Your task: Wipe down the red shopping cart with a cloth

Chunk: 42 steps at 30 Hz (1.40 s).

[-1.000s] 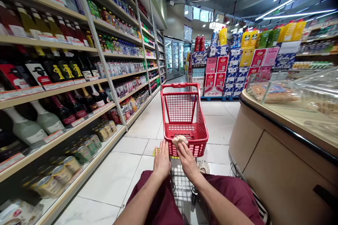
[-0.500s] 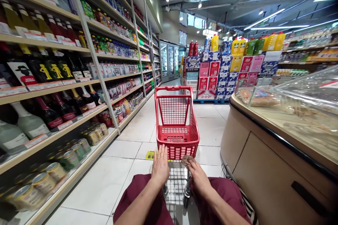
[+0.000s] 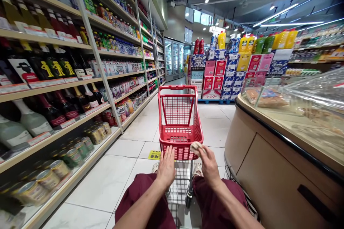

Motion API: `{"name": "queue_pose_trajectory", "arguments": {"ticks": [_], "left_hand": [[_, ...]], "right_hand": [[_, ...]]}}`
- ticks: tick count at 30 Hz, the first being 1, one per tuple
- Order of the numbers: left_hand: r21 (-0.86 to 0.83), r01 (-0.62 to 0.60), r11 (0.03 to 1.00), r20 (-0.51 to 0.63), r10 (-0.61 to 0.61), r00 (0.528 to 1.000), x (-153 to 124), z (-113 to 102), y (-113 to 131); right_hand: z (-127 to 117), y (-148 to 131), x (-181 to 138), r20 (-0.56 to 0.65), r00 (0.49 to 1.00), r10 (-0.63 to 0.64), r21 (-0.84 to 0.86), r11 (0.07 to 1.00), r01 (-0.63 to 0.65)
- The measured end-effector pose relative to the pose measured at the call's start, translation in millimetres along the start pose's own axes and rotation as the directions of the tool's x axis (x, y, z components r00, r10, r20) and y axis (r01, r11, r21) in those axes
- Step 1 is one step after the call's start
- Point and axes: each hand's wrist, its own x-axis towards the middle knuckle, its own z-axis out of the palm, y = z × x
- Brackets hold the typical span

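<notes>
A red shopping cart (image 3: 200,121) with a plastic mesh basket stands straight in front of me, its basket holding nothing I can see. My left hand (image 3: 166,169) is flat, fingers stretched out, over the near lower side of the basket; whether it touches is unclear. A crumpled, off-white cloth (image 3: 196,146) is pinched in the fingers of my right hand (image 3: 210,166), close to the basket's near right corner. Below the hands show the cart's metal leg and a caster wheel (image 3: 189,196), between my knees in maroon trousers.
Shelves of bottles and cans (image 3: 56,86) line the left side. A counter (image 3: 258,150) with a clear display case stands close on the right. Stacked drink boxes (image 3: 215,78) are beyond the cart. A yellow floor sticker (image 3: 154,154) lies on the white tiles.
My right hand has lifted the cloth a little up and to the right, nearer the basket's corner. The left hand has shifted slightly right and stays flat.
</notes>
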Motion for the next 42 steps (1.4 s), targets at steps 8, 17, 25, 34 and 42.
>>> {"name": "queue_pose_trajectory", "arguments": {"ticks": [8, 17, 25, 34, 42], "left_hand": [[-0.016, 0.01, 1.0, -0.02, -0.01, 1.0, -4.9, -0.6, -8.9], [-0.085, 0.112, 0.99, -0.095, -0.12, 0.988, -12.3, 1.9, -35.6], [-0.154, 0.182, 0.971, -0.174, -0.208, 0.962, -14.5, -1.9, -53.9], [-0.176, 0.221, 0.959, -0.142, -0.246, 0.959, -13.5, -0.7, -49.6], [-0.111, 0.058, 0.992, -0.247, -0.084, 0.965, 0.1, -13.4, -31.6]], "right_hand": [[-1.7, -8.4, 0.0, 0.167, 0.985, -0.038, 0.022, 0.999, 0.035], [25.2, -45.3, 4.1, 0.205, 0.976, -0.072, -0.02, 0.997, 0.078], [54.3, -96.5, 26.7, 0.308, 0.94, -0.145, -0.166, 0.965, 0.203], [45.5, -97.8, 38.4, 0.241, 0.954, -0.181, -0.093, 0.974, 0.208], [14.7, -78.2, 49.7, 0.138, 0.982, -0.13, -0.02, 0.991, 0.134]]}}
